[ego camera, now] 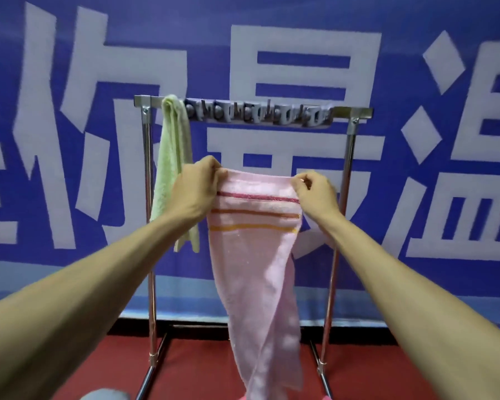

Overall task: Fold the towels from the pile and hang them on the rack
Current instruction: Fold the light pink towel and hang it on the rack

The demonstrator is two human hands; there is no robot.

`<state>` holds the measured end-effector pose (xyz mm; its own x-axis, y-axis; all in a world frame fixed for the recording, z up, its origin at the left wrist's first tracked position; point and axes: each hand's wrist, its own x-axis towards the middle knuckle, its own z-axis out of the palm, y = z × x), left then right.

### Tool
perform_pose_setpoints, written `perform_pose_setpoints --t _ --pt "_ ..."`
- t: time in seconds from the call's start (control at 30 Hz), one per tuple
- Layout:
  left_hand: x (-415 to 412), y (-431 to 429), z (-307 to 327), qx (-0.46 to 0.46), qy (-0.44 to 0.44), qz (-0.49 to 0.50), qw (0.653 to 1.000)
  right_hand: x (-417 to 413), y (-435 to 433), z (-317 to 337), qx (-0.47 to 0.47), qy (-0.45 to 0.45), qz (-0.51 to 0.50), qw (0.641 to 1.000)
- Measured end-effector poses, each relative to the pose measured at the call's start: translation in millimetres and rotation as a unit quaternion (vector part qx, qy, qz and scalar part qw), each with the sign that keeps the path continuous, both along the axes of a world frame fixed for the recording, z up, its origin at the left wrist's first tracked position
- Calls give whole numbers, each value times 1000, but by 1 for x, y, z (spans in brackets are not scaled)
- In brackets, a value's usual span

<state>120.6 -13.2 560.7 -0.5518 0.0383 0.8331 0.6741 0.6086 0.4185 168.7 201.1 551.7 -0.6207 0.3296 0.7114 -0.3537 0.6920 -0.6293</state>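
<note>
A pink towel (257, 269) with red and orange stripes near its top hangs down in front of me. My left hand (198, 186) pinches its upper left corner and my right hand (315, 192) pinches its upper right corner, so the top edge is stretched between them. Behind it stands a metal rack (147, 197) with a top bar (352, 112). A folded light green towel (171, 168) hangs over the left end of that bar. The towel I hold is below the bar and apart from it.
A row of grey clips (257, 114) runs along the middle of the rack's top bar. A blue banner with large white characters (416, 82) covers the wall behind. The floor (199, 365) is red, with the rack's base bars on it. A grey object (104, 395) shows at the bottom edge.
</note>
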Motion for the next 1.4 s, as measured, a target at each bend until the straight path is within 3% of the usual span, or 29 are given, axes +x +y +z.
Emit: perform_pose_setpoints --t 0.2,0.33,0.43,0.57,0.77,0.9,1.0,1.2,1.23,1.37,1.4 --pt "6 9 19 120 31 -75 989 10 1 37 -23 90 -41 995" --pt "6 19 9 83 41 -110 990 5 5 39 -102 63 -57 991" --pt "3 22 6 132 18 -97 986 -3 5 25 -105 41 -36 993" --pt "-9 23 -5 112 -37 -92 989 -8 15 9 -85 20 -32 996" --pt "-35 20 -56 91 -163 -115 976 -18 29 -35 -26 -100 -15 995" --pt "-42 15 -108 63 -268 -157 948 -25 36 -84 -92 -187 18 978" --pt "-48 14 -147 72 -371 -186 907 -31 40 -127 -209 -231 67 948" --pt "-42 28 -226 158 -505 -182 829 -34 35 -216 -439 -299 78 844" --pt "-41 29 -238 175 -541 -190 801 -33 35 -226 -464 -304 76 828" --pt "-35 35 -270 341 -657 -225 634 -33 26 -263 -581 -296 94 752" --pt "-35 39 -272 372 -658 -226 615 -35 23 -269 -605 -293 100 733"
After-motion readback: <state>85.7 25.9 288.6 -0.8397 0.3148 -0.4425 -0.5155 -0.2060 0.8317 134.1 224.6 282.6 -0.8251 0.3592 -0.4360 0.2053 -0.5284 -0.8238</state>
